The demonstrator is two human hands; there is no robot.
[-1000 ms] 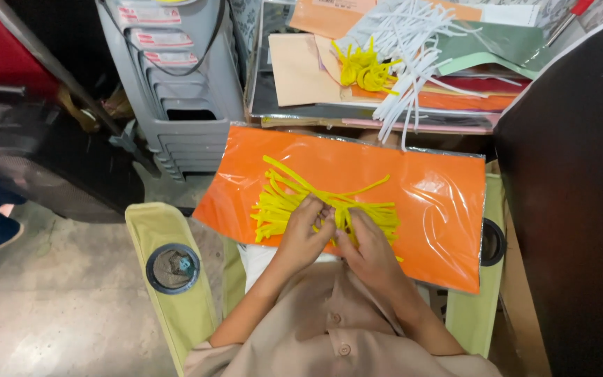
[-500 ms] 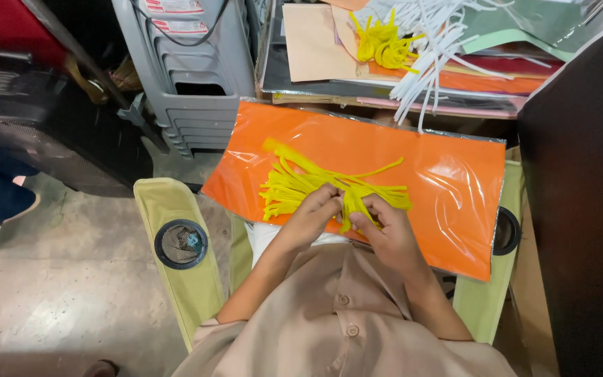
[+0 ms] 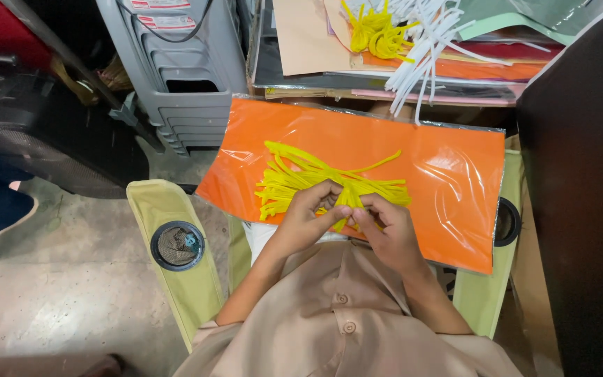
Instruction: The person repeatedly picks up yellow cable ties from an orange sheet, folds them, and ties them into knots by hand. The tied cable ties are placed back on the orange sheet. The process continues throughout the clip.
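Two hands working at bundle's middle, head view: your left hand (image 3: 308, 213) and right hand (image 3: 385, 227) both curling closed, pinching yellow pipe cleaners (image 3: 294, 178) — bundle lying on orange sheet (image 3: 448, 174) across your lap.

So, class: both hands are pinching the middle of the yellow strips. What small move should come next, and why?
Probably tighten the pinch: the left hand and right hand meet at the middle of the yellow strips, whose ends fan loose over the orange sheet.
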